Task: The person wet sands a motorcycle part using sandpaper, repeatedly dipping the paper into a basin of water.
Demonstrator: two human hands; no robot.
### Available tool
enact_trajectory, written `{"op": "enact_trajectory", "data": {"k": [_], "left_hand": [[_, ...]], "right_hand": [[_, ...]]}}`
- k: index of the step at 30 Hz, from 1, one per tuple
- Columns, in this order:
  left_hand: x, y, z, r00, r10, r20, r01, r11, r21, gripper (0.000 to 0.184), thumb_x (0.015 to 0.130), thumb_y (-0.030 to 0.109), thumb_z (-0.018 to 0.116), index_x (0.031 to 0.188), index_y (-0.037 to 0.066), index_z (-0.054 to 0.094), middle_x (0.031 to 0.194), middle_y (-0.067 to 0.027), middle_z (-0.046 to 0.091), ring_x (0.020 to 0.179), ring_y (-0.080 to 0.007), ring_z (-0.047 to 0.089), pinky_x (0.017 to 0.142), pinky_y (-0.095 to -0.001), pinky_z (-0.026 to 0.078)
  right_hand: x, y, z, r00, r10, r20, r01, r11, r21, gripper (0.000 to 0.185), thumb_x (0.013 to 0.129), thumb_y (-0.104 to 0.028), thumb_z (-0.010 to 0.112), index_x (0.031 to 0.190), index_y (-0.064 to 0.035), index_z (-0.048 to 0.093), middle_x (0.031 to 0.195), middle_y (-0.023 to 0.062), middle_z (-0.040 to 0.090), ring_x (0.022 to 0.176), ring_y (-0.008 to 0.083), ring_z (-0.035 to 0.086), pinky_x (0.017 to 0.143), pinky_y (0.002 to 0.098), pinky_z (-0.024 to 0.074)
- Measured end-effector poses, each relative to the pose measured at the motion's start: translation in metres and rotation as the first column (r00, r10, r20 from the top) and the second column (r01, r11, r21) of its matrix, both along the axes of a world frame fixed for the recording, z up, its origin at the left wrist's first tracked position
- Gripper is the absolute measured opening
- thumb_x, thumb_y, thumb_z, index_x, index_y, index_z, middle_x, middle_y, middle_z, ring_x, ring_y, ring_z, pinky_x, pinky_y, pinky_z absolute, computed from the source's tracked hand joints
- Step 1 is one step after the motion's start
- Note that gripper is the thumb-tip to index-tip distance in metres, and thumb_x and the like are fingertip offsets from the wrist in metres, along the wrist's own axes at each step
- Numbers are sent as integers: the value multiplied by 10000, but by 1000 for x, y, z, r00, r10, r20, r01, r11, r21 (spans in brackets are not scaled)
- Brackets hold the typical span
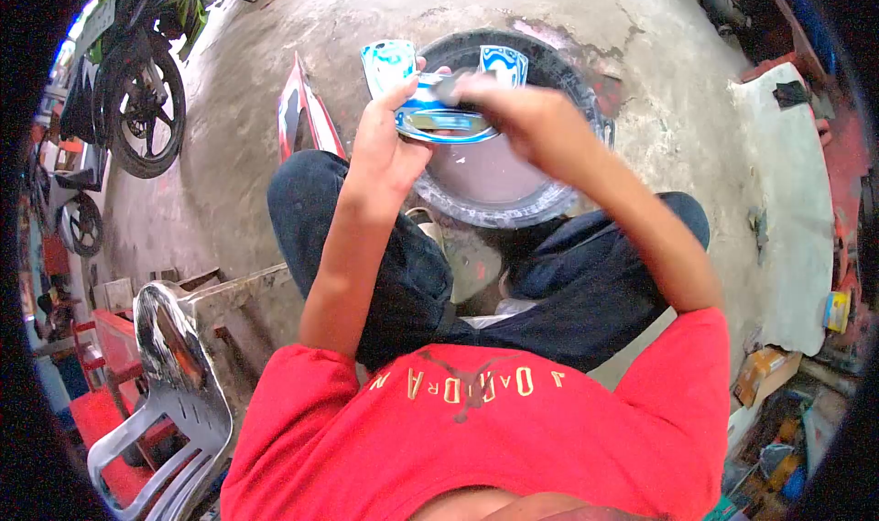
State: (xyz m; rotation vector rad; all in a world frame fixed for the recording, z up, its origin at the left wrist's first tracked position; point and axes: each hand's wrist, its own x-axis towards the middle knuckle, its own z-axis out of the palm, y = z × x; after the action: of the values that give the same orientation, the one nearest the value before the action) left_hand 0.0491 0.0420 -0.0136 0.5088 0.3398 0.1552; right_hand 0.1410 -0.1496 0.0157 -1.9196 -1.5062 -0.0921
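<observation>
My left hand point(396, 136) grips a glossy blue-and-white panel point(444, 138), which looks like a motorcycle fairing piece, by its left side. Two flared ends of the panel rise at its far left and far right, with an oblong opening nearer me. Over the panel's middle is my right hand point(526, 123), blurred by motion, its fingers closed. A small greyish thing point(446, 89) shows at those fingertips; its kind cannot be made out. Below the panel stands a round black basin point(494, 215) with cloudy liquid in it, partly hidden by my hands and the panel.
A red-and-white pointed panel point(316, 118) lies on the concrete floor point(247, 109) left of the basin. Motorcycles, one showing its front wheel point(146, 104), stand at the left. A worn plastic chair point(188, 402) is near my left side. At the right are a pale sheet point(787, 219) and a cardboard box point(767, 374).
</observation>
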Motion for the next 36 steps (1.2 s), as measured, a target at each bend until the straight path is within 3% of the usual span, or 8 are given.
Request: {"op": "enact_trajectory", "data": {"k": [3, 9, 13, 19, 25, 29, 33, 36], "left_hand": [[-2, -7, 12, 1000, -4, 7, 4, 1000, -6, 323, 952, 107, 570, 1269, 49, 547, 1256, -212, 616, 1139, -348, 613, 965, -511, 513], [-2, -1, 7, 1000, 22, 3, -22, 998, 62, 320, 975, 137, 560, 1283, 53, 545, 1264, -209, 614, 1154, -350, 610, 957, -510, 520], [-4, -8, 20, 1000, 18, -13, -18, 1000, 19, 318, 988, 159, 550, 1287, 53, 557, 1262, -215, 617, 1152, -350, 615, 959, -508, 521], [-3, 2, 5, 999, 15, -50, -12, 998, 56, 300, 1002, 182, 526, 1274, 61, 563, 1245, -201, 627, 1126, -351, 627, 941, -534, 528], [-2, -4, 27, 999, -18, -47, 20, 999, 34, 295, 995, 170, 532, 1262, 45, 556, 1255, -225, 622, 1124, -366, 628, 943, -547, 527], [-3, 11, 19, 999, -50, -21, 51, 999, 18, 302, 983, 157, 549, 1255, 26, 542, 1269, -241, 615, 1139, -386, 622, 944, -568, 526], [-12, -2, 41, 998, -58, 24, 56, 996, 71, 318, 977, 146, 556, 1262, 7, 532, 1265, -245, 617, 1150, -389, 619, 969, -567, 513], [-27, -10, 57, 999, 24, 32, -30, 985, 173, 330, 965, 141, 566, 1264, 4, 538, 1267, -245, 617, 1154, -376, 621, 977, -547, 515]], "right_hand": [[41, -3, 7, 974, -222, -35, 214, 964, -159, 361, 887, -8, 550, 1229, -75, 645, 1036, 243, 680, 928, 371, 706, 801, 425, 558], [-21, 3, 13, 987, 151, 62, -157, 981, 109, 459, 819, 48, 587, 1263, -65, 613, 1197, 205, 665, 1092, 348, 670, 938, 390, 528], [44, 0, 7, 969, -243, 52, 246, 968, -45, 370, 862, -130, 583, 1228, -113, 633, 1027, 188, 708, 905, 398, 694, 793, 462, 561], [-17, 5, 3, 992, 117, 46, -123, 980, 158, 371, 872, -78, 548, 1226, -145, 635, 1161, 170, 678, 1052, 371, 664, 891, 434, 540], [45, -2, 2, 965, -262, 4, 260, 955, -146, 346, 841, -105, 601, 1183, -94, 652, 976, 214, 701, 893, 407, 685, 789, 483, 548], [-21, 1, 27, 990, 114, -87, -111, 993, 41, 425, 847, 9, 649, 1257, -98, 627, 1117, 216, 670, 1027, 405, 657, 877, 414, 535], [44, -4, 21, 959, -278, 50, 283, 948, -144, 303, 937, -178, 611, 1222, -86, 658, 987, 251, 674, 870, 424, 671, 762, 433, 544], [36, -2, 18, 979, -204, 6, 204, 977, -62, 326, 916, -109, 624, 1240, -82, 643, 1016, 247, 676, 916, 419, 671, 788, 423, 541]]}}
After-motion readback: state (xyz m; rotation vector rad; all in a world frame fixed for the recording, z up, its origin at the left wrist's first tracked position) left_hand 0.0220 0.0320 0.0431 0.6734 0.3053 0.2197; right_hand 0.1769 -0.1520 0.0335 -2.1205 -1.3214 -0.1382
